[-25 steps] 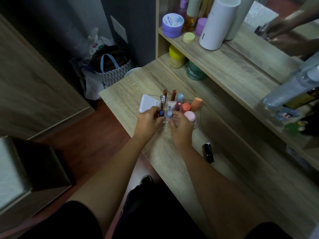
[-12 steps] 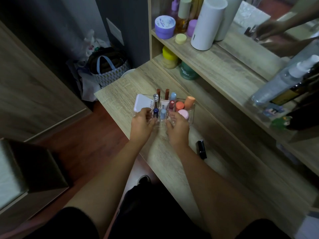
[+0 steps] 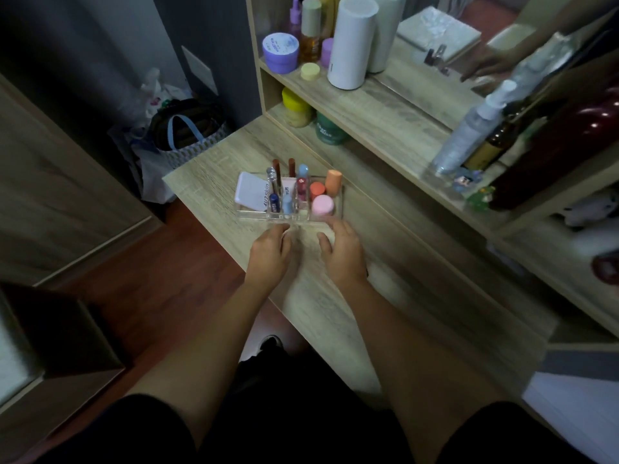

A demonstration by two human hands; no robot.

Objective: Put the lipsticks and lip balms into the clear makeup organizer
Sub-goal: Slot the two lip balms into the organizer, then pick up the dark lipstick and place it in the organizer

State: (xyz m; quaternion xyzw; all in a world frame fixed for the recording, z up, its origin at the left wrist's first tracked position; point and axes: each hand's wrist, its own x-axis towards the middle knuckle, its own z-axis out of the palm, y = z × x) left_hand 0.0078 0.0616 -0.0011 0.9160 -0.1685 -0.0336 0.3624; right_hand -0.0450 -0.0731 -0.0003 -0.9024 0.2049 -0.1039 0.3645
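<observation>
The clear makeup organizer (image 3: 339,209) stands on the wooden desk (image 3: 385,262). It holds several upright lipsticks and balms: two brown-red sticks (image 3: 291,167), a dark blue tube (image 3: 274,202), pale blue tubes (image 3: 303,170), and orange (image 3: 333,182), coral (image 3: 317,190) and pink (image 3: 323,204) caps. A white flat case (image 3: 250,195) fills its left compartment. My left hand (image 3: 270,251) and right hand (image 3: 342,251) lie on the desk just in front of the organizer, fingers apart, holding nothing. A dark sliver shows at my right wrist (image 3: 367,272); I cannot tell what it is.
A shelf unit rises behind the desk with a purple jar (image 3: 280,52), a white cylinder (image 3: 350,41), a yellow jar (image 3: 296,107), a green jar (image 3: 330,128) and a spray bottle (image 3: 469,132). A mirror stands at the back right. Bags sit on the floor at the left (image 3: 182,132).
Both hands have let go of the organizer and drawn back toward me onto the desk. The black lipstick lying right of my right hand is no longer in sight.
</observation>
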